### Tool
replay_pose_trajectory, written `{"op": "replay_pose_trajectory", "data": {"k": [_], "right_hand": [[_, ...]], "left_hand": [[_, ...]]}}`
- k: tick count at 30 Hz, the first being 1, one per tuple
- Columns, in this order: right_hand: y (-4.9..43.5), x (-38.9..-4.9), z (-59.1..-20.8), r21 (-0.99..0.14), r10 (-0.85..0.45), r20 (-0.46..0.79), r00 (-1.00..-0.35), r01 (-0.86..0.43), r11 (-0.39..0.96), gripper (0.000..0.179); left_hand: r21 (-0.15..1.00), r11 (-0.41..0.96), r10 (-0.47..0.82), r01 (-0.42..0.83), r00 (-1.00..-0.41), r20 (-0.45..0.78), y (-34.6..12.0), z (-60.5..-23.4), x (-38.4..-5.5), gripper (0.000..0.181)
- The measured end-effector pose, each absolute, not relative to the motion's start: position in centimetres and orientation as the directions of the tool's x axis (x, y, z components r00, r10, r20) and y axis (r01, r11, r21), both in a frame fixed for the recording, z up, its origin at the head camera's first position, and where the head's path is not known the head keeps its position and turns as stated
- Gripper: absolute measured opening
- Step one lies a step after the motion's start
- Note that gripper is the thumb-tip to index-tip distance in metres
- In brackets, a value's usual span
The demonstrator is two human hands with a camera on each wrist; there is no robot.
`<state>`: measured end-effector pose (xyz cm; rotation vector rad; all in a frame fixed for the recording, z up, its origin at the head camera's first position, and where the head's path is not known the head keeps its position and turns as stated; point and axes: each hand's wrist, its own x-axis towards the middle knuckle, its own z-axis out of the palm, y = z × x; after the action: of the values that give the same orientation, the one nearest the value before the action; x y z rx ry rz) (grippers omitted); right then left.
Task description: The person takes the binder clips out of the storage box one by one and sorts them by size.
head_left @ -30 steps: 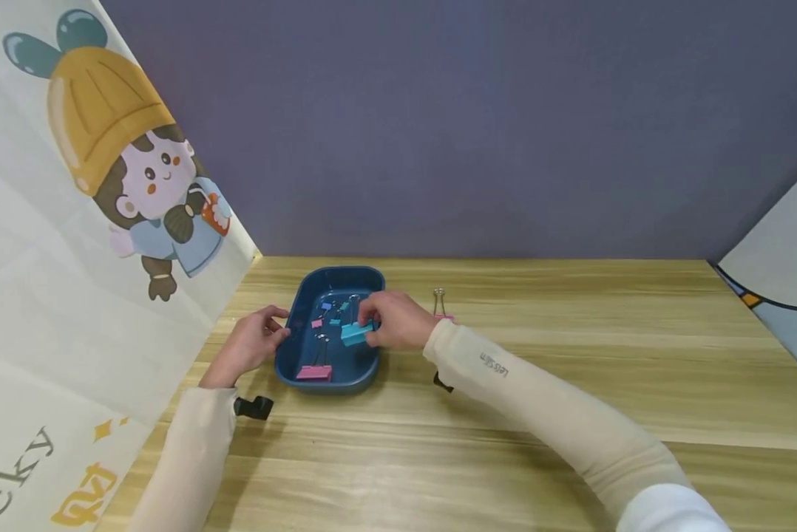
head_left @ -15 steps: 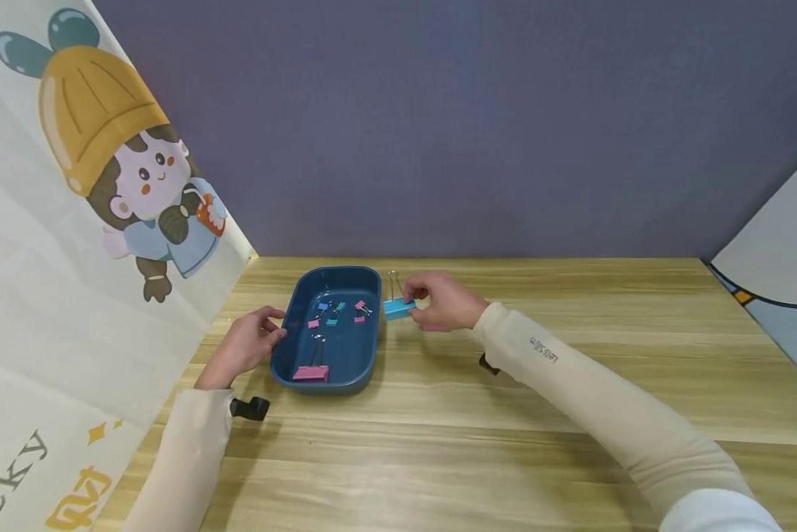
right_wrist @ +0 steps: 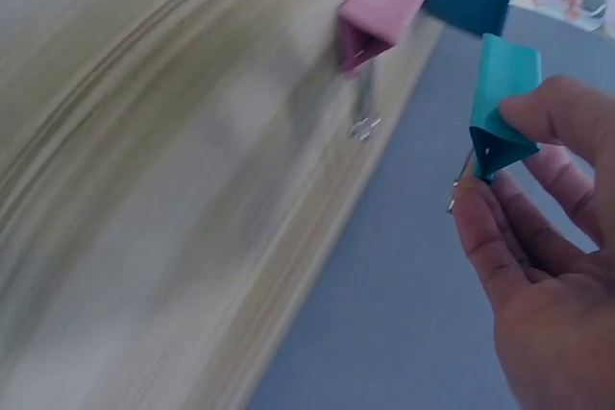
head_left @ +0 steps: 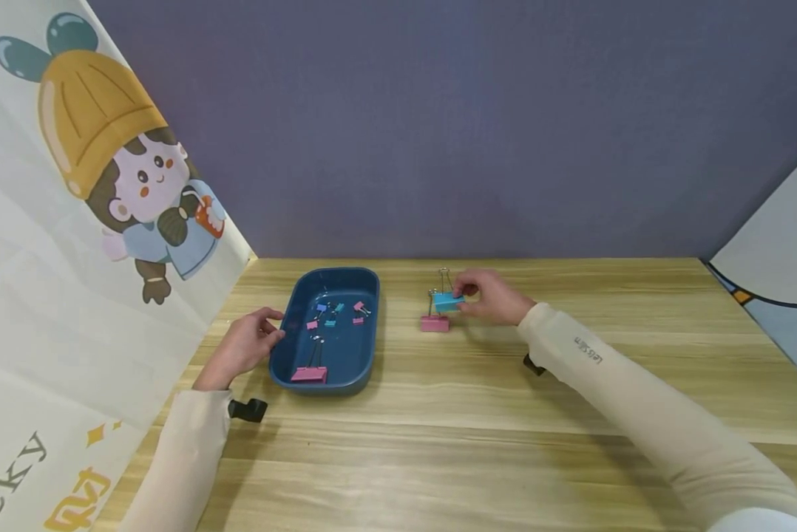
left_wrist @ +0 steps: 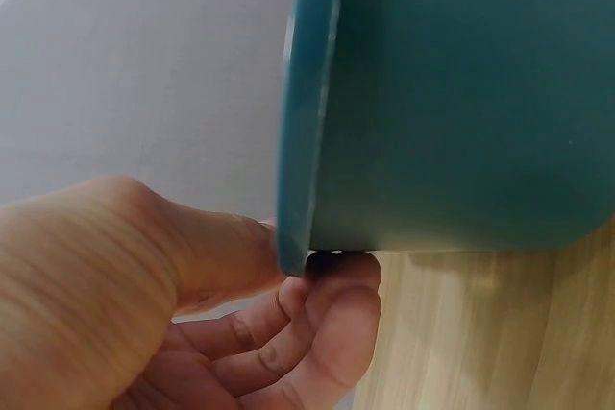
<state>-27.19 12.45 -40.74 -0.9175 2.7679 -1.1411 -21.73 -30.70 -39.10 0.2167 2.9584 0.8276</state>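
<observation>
My right hand (head_left: pixel 494 297) pinches a large turquoise binder clip (head_left: pixel 448 301) between thumb and fingers. In the right wrist view the thumb presses the turquoise binder clip's (right_wrist: pixel 504 84) flat side, its wire handles pointing toward the fingertips. A large pink binder clip (head_left: pixel 435 324) lies on the table just in front of it, handles toward the back. My left hand (head_left: pixel 242 346) grips the left edge of a dark blue tray (head_left: pixel 370 355). Up close, the tray's rim (left_wrist: pixel 306 132) lies between the left thumb and curled fingers (left_wrist: pixel 336 333).
Inside the tray lie another large pink binder clip (head_left: pixel 310 374) and several small clips in pink, turquoise and blue, among them a small pink clip (head_left: pixel 358 321). A grey-purple panel (head_left: pixel 478 133) rises behind the wooden table (head_left: pixel 398 443). A printed white sheet (head_left: pixel 46 295) borders the left side.
My right hand has carried the turquoise clip out of the tray and rightward, over beside the pink clip on the table. The left hand has stayed at the tray's edge.
</observation>
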Motion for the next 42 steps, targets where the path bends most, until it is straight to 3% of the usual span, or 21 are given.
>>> {"op": "replay_pose_trajectory", "data": {"k": [9,22,36,42], "right_hand": [[15.1,-27.6,-42.6,-0.616,-0.503,0.170,-0.847,-0.490,0.617,0.015],[14.8,-26.8,-43.9,-0.649,-0.502,0.003,-0.865,-0.384,0.657,0.018],[14.3,-26.6,-43.8,-0.640,-0.502,-0.018,-0.865,-0.375,0.670,0.020],[14.5,-26.8,-43.1,-0.637,-0.474,-0.021,-0.880,-0.354,0.685,0.031]], "left_hand": [[0.525,0.841,0.155,0.133,-0.988,0.002,-30.8,-39.2,-21.7,0.031],[0.516,0.843,0.166,0.152,-0.986,0.019,-30.6,-39.1,-21.8,0.032],[0.523,0.840,0.160,0.144,-0.987,0.015,-30.6,-39.2,-21.7,0.031],[0.520,0.844,0.141,0.131,-0.990,0.019,-30.6,-39.4,-21.7,0.030]]}}
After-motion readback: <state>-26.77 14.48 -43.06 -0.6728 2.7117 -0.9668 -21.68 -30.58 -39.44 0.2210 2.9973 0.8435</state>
